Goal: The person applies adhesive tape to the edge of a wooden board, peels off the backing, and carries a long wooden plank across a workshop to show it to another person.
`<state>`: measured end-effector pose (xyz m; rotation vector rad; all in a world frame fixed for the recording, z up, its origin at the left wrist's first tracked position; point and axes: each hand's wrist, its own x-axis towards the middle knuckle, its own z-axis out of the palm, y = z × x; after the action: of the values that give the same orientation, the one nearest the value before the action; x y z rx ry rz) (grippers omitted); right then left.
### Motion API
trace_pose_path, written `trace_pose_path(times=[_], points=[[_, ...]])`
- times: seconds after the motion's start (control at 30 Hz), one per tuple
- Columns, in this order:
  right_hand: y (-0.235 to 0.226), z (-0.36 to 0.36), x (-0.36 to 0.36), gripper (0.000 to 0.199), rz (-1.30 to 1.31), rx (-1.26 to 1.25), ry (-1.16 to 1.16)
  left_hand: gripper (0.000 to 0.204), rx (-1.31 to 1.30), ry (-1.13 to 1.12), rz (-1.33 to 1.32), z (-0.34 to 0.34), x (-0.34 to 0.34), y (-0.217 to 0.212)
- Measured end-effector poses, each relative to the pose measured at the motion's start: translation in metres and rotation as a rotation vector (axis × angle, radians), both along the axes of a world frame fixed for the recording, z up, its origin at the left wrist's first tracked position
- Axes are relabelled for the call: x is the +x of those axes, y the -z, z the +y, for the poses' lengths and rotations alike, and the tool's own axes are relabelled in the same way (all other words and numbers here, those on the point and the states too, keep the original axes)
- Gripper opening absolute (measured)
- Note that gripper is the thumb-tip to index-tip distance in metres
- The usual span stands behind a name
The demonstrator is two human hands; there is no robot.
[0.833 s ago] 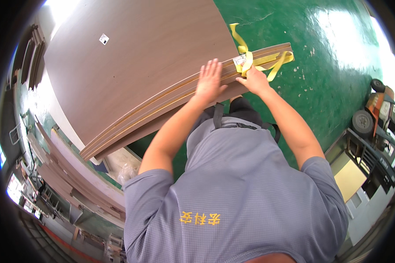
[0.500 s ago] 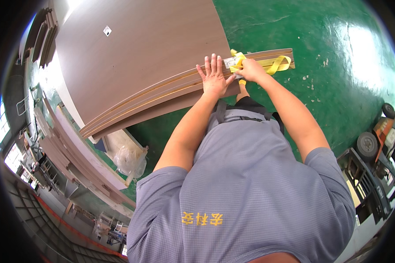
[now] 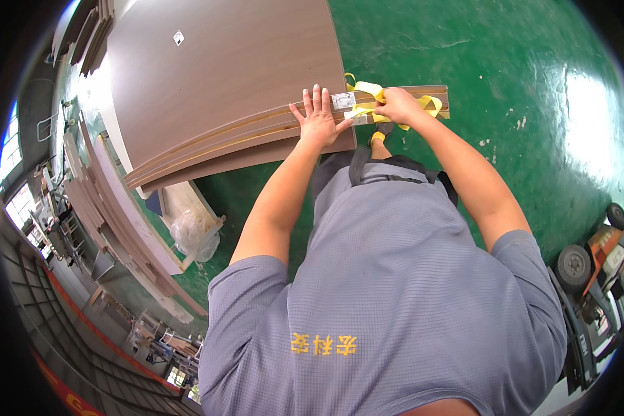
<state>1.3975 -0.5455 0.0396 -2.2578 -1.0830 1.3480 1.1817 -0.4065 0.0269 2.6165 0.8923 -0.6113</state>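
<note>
A stack of large brown panels (image 3: 229, 62) has its layered edges (image 3: 215, 142) turned toward me. My left hand (image 3: 317, 126) lies on these edges with its fingers spread, holding nothing. To its right, my right hand (image 3: 399, 107) is closed around a yellow strap (image 3: 366, 89). Loose loops of the strap hang on both sides of the fist, over the right end of the edges. White labels (image 3: 342, 101) stick to the edges between my hands. The strap's far run beyond the panels is hidden.
The floor (image 3: 492, 62) is glossy green. Lower left of the panels, a clear plastic bag (image 3: 195, 232) lies by a pale board, with long stacked strips (image 3: 107, 215) farther left. An orange and black wheeled vehicle (image 3: 596, 260) stands at the right. My foot (image 3: 379, 139) is close to the panels.
The strap by my right hand has spread from a bunch into looser loops. More of the labels now shows. My left hand still lies on the edges; the whole view has shifted slightly.
</note>
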Motion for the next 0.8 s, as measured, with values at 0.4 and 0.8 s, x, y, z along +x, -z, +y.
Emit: trace_pose_path(times=[0.4,0.8], points=[[-0.023,0.082,-0.039,0.025,-0.172,0.172,-0.211,0.114,-0.019,-0.059,0.032,-0.006,0.009,0.003],[-0.039,0.033,0.047,0.024,-0.22,-0.001,-0.342,0.115,-0.1,-0.154,0.024,-0.003,0.01,0.005]])
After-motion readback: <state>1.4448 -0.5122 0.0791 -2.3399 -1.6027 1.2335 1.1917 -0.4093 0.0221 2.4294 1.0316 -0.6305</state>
